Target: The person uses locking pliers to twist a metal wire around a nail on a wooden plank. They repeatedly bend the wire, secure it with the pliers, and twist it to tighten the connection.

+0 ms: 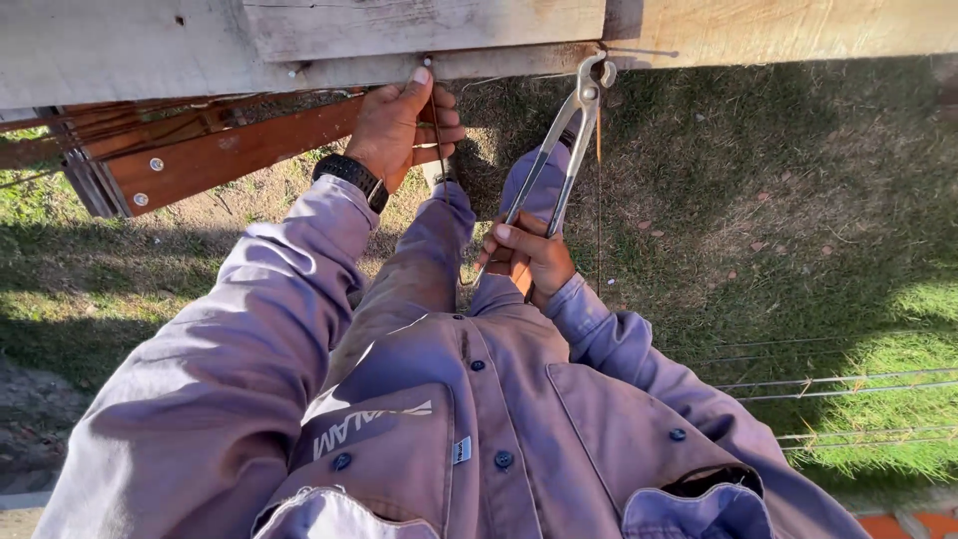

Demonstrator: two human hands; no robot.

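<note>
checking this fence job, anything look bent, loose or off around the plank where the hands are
A thin nail juts sideways from the plank, lying flat rather than driven in, beside the pincers' head. The right hand holds their handles; the left hand presses a wire against the wood.

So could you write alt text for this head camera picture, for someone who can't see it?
Seen from above, a person's right hand grips long metal pincers whose head meets a wire at the edge of a pale timber beam. The left hand, with a dark wristwatch, presses a thin wire against the beam, above grass.
</note>
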